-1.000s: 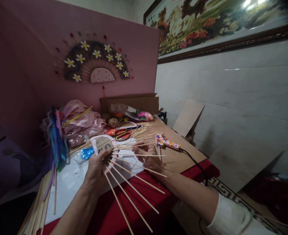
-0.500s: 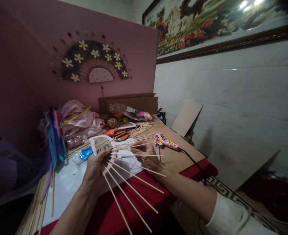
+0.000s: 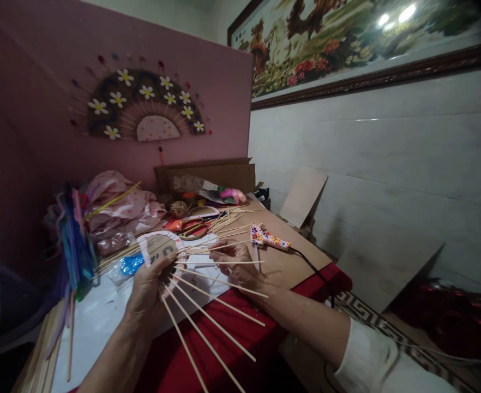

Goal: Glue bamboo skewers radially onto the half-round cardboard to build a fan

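Observation:
My left hand is closed on a half-round cardboard piece, its thumb pressed on the near part. Pinkish-white cloth wraps the rim of this piece. Several thin wooden sticks spread from its edge like fan ribs, pointing right and toward me. Fingers of my right hand are pinched around one of the upper sticks; the exact fingertip contact is partly hidden. Just beyond that hand lies a flower-patterned glue gun with a black cord.
Scissors, a twine ball, loose sticks and pink cloth crowd the table's back. White paper lies under my hands. A finished-looking flowered fan hangs on the pink panel. Long wooden strips stand at left.
The whole scene has shifted left in the picture as my head turned slightly right. Both hands keep their holds on the cardboard piece and the stick, with little other movement.

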A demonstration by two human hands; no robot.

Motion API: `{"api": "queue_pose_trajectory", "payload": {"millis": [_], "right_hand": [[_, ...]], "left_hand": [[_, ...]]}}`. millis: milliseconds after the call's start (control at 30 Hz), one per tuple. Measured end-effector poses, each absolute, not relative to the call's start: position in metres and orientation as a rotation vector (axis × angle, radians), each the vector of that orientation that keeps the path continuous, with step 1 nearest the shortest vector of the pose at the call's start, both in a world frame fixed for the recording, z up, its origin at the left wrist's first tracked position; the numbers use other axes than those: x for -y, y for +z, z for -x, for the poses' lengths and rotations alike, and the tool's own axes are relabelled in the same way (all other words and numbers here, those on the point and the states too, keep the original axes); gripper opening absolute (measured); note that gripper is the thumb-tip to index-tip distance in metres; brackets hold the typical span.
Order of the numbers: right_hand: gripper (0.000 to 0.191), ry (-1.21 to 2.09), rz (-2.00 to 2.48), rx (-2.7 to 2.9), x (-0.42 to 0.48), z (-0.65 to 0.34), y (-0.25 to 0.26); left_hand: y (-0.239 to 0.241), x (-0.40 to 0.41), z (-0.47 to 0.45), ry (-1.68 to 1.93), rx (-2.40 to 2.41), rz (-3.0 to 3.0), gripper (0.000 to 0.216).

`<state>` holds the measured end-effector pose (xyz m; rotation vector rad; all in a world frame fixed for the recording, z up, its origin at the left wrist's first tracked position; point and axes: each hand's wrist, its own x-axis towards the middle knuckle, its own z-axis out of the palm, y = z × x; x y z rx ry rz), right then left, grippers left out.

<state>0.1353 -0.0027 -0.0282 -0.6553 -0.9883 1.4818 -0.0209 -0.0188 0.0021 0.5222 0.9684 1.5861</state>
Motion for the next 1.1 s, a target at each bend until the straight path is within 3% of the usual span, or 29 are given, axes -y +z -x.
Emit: {"api": "queue_pose_trajectory", "payload": {"millis": [1100], "right_hand": [[0.017, 1.464, 0.658, 0.926, 0.008, -0.144, -0.019]], "left_hand": [[0.008, 0.02, 0.028, 1.672, -0.957, -0.655, 0.023]]}}
